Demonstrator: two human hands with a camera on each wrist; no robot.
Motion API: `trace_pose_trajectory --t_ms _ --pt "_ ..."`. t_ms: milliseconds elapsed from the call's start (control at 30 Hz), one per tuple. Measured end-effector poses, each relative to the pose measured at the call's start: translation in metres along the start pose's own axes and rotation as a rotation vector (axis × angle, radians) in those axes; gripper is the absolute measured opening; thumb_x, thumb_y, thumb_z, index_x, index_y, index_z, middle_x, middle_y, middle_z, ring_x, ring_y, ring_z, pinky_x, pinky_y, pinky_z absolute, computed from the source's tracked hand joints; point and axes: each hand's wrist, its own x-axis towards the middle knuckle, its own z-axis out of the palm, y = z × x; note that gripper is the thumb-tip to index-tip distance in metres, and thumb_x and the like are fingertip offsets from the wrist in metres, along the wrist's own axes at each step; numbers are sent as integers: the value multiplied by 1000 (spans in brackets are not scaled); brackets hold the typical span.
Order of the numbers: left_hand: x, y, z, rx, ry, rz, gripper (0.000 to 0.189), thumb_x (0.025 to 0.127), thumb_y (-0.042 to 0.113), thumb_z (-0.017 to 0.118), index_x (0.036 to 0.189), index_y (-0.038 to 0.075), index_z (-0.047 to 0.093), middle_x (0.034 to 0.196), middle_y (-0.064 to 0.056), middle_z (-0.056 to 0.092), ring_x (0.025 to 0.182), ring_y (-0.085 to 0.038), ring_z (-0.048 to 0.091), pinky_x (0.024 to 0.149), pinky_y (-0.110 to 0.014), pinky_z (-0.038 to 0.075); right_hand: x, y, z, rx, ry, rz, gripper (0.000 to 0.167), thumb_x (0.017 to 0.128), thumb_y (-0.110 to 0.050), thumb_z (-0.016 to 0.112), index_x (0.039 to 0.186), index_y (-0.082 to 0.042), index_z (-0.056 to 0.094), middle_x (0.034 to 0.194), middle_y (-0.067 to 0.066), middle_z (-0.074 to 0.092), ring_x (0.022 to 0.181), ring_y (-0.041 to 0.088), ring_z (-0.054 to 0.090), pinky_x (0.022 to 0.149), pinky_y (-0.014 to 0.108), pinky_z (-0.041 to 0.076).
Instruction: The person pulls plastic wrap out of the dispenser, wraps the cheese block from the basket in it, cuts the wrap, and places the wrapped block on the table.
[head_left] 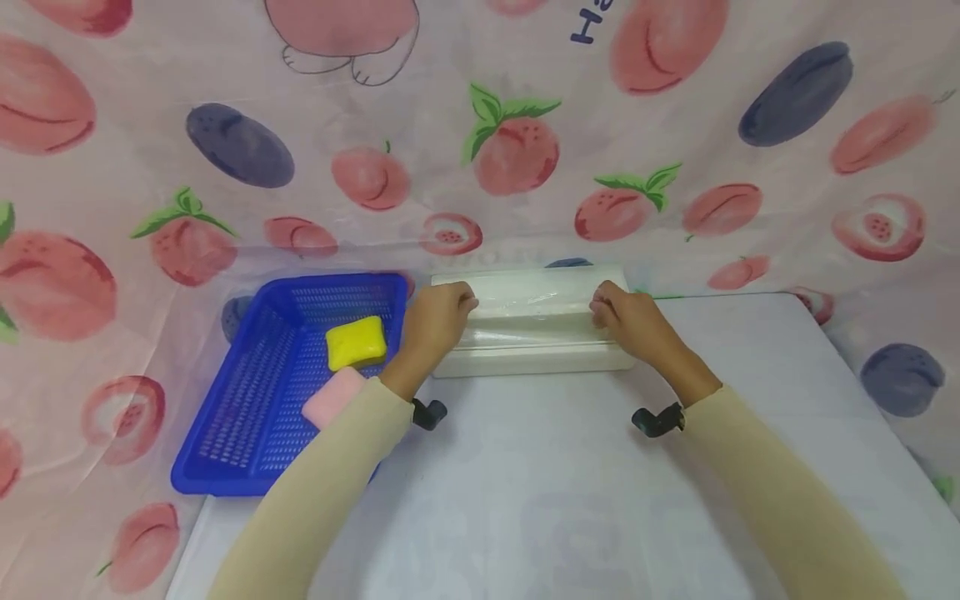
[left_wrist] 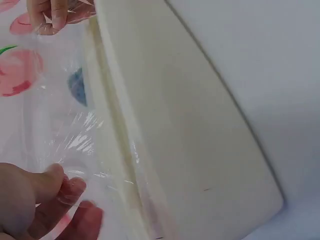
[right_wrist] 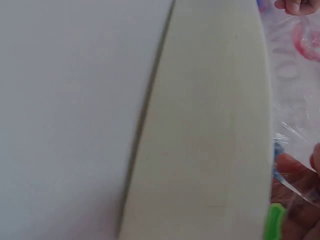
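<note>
A long white cling film dispenser point(head_left: 534, 361) lies crosswise at the back of the table. Clear cling film point(head_left: 531, 315) stretches up from it between both hands, with shiny creases in the left wrist view. At the film's left end, my left hand point(head_left: 441, 315) pinches the edge between thumb and fingers. My right hand point(head_left: 628, 318) pinches the opposite end, level with the left. From the right wrist, the dispenser's smooth front point(right_wrist: 200, 130) fills the middle, and the right fingers point(right_wrist: 295, 175) show partly at the edge, behind the film.
Left of the dispenser stands a blue plastic basket point(head_left: 225, 487) holding a yellow sponge point(head_left: 356, 342) and a pink sponge point(head_left: 333, 397), the pink one partly behind the left sleeve. A fruit-printed cloth point(head_left: 450, 192) hangs just behind the white table point(head_left: 540, 492).
</note>
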Motion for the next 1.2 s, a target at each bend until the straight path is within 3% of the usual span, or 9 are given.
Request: trace_pose_trajectory --t_ms 167,333,500,733,967,1067,1200 --pt "4 1 -13 -40 47 40 15 100 25 68 99 13 76 82 -4 73 72 -22 62 67 -38 55 -3 -6 -10 31 207 -114 10 106 -16 54 102 -7 56 77 7 70 73 25 68 72 44 54" --pt "1 -6 -30 -114 66 152 13 98 18 70 98 8 79 82 -8 75 76 -26 66 78 -40 57 -5 -19 -21 37 306 -191 7 104 -14 59 102 -7 58 74 5 68 69 19 62 68 38 50" --pt "-4 -11 -36 -146 51 225 15 97 17 71 102 7 80 93 -8 79 85 -26 72 85 -40 59 -7 -23 -25 37 323 -179 5 103 -12 60 102 -7 60 76 5 70 71 19 63 70 37 50" --pt "-18 -11 -38 -150 25 309 16 96 18 72 105 7 80 96 -8 79 90 -25 75 87 -38 60 -12 -22 -25 48 228 -190 5 102 -9 60 101 -9 64 83 5 74 78 21 71 72 41 56" --pt "-27 -10 -51 -131 88 353 14 93 17 75 102 7 81 95 -8 80 92 -25 76 86 -39 60 -22 -31 -38 59 276 -167 7 102 -13 63 106 -9 66 85 9 75 82 28 72 81 52 59" --pt "-30 -11 -54 -142 106 360 14 92 16 76 102 7 81 94 -8 80 90 -26 76 84 -39 61 -26 -36 -43 39 299 -177 7 101 -12 64 106 -8 66 89 8 76 81 24 70 79 45 59" --pt "-33 -12 -56 -150 117 381 15 91 16 77 102 7 81 91 -8 79 87 -26 76 81 -38 61 -29 -40 -46 21 321 -202 6 99 -10 65 105 -9 67 90 5 76 76 16 61 73 23 51"
